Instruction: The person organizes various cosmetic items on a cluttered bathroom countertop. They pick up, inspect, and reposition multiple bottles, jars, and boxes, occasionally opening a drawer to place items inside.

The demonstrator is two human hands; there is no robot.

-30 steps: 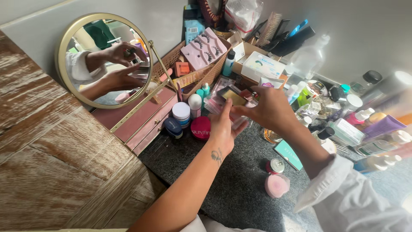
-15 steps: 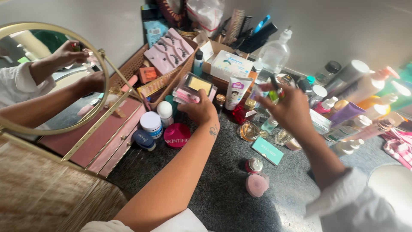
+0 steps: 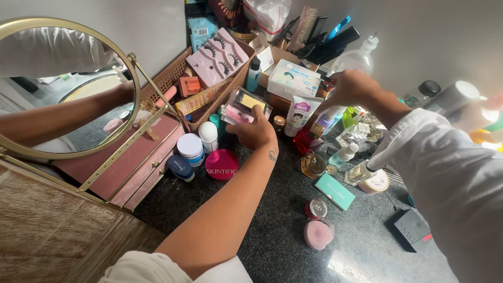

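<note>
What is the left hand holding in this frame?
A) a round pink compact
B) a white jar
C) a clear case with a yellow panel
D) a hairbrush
C: the left hand grips the clear case with a yellow panel beside the wicker basket.

I'm looking at a home vanity: a dark counter (image 3: 272,246) crowded with cosmetics. A round mirror (image 3: 63,86) stands at its left edge over pink drawers (image 3: 133,162), with false lashes (image 3: 217,55) and brushes (image 3: 306,23) at the back.
</note>
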